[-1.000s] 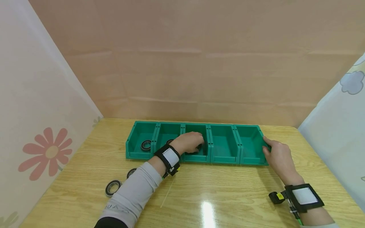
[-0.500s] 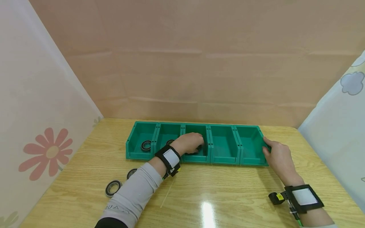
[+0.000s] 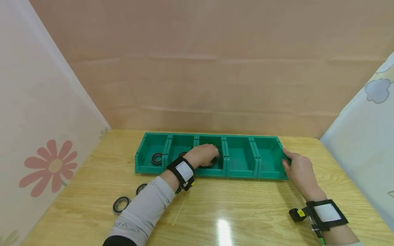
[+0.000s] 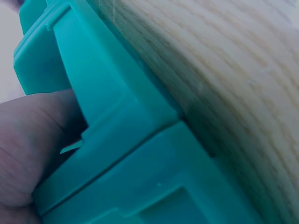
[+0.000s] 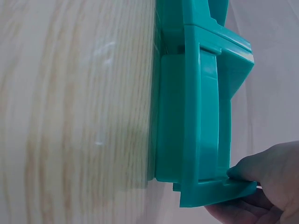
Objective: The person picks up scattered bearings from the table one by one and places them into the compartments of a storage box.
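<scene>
A row of several green plastic bins point(image 3: 241, 173) stands joined side by side on the table. My left hand point(image 3: 204, 154) reaches down into the middle bin, its fingertips hidden. Something dark shows under them, but I cannot tell whether they hold it. In the left wrist view, part of the left hand point(image 4: 28, 144) lies inside a bin's front opening. At the row's right end, my right hand point(image 3: 301, 171) grips the side wall of the last bin point(image 5: 209, 116), thumb inside and fingers outside. A ball bearing point(image 3: 156, 158) lies in the leftmost bin; another bearing point(image 3: 182, 154) shows partly in the second.
Two more bearings lie on the wooden table point(image 3: 246, 208): one bearing point(image 3: 121, 205) near the left forearm, and another bearing point(image 3: 141, 189) partly covered by the sleeve. A brown paper-like wall point(image 3: 215, 68) rises behind the bins. Patterned panels point(image 3: 46, 112) flank the table.
Both hands keep almost the same places throughout. The whole head view has shifted very slightly; the bins and visible bearings stay put.
</scene>
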`<state>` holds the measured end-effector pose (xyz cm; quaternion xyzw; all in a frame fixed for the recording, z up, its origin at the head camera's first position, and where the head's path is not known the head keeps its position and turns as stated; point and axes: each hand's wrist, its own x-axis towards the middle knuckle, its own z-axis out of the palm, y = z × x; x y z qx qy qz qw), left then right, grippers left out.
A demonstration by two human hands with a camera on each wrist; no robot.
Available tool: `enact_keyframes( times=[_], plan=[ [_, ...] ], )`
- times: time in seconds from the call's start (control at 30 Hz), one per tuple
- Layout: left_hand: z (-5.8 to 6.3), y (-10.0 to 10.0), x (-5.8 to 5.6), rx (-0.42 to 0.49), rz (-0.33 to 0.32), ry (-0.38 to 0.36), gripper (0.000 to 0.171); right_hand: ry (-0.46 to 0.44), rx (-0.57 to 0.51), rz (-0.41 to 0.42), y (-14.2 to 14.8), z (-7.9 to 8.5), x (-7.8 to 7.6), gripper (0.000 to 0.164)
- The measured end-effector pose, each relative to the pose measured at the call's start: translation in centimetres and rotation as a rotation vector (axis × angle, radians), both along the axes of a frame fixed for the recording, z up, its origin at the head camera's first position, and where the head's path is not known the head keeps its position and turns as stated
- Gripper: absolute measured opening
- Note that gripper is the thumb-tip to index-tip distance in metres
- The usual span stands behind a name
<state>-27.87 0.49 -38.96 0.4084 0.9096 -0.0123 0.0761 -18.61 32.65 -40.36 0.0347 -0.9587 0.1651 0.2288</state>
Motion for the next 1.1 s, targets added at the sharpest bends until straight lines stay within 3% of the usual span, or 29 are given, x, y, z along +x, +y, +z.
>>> enact_keyframes(
  times=[0.23,0.4,0.57,0.73,0.87,1.1],
  plan=[
    [0.4,-0.5,0.2,0.003,0.031,-0.038,0.031,-0.02,0.001,0.009,0.0,-0.6,-0.4,0.04],
    [1.6,-1.3,0.0,0.004,0.017,-0.025,0.045,-0.011,0.0,0.021,0.1,-0.5,-0.7,0.04],
    [3.2,-2.8,0.2,0.063,-0.028,-0.005,0.047,-0.014,0.004,0.015,0.0,-0.3,-0.9,0.04],
    [5.4,-5.4,1.8,0.137,-0.069,0.025,0.045,-0.018,0.012,0.024,-0.2,-0.3,-1.2,0.04],
    [6.7,-8.1,3.5,0.18,-0.062,0.059,0.045,0.0,0.004,0.037,-0.2,-0.4,-1.5,0.039],
    [6.7,-13.0,6.4,0.258,-0.023,0.099,0.046,0.008,-0.01,0.032,0.2,-0.4,-1.8,0.038]
  ],
)
